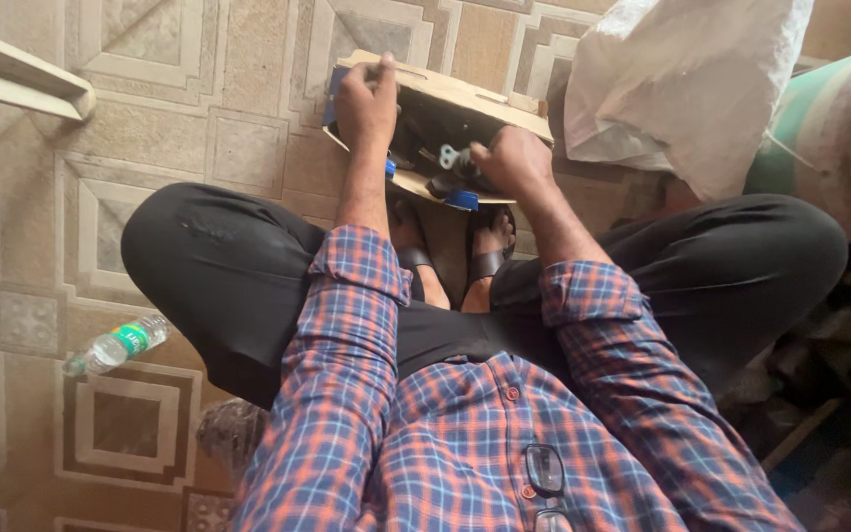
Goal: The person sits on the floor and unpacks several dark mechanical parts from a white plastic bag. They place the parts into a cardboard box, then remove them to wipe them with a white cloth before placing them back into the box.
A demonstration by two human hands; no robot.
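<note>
- Fingers (378,71) of the left hand (366,103) are curled over the far rim of an open cardboard box (465,94), closed on that edge and steadying it
- Right hand (512,163) reaches into the box from the near side; its fingers are bunched against a small silvery metal fitting (450,158), but whether they pinch it or only touch it cannot be told from this view
- Inside, the box is dark and crowded with parts that are too shadowed to name; a blue piece (462,200) shows at the near lip
- Box sits on the patterned tile floor (150,108), just beyond the person's sandalled feet (490,246), between the knees of the black trousers (229,286)
- Judging by this, the step in hand is sorting through or picking a part out of the box; the next move would call for a firm pinch on the fitting while the left hand holds the box from tipping
- Further out: a white woven sack (687,79) to the right of the box, a clear plastic bottle (115,347) with a green label lying on the floor by the left knee, and folded spectacles (546,473) hung on the checked shirt
</note>
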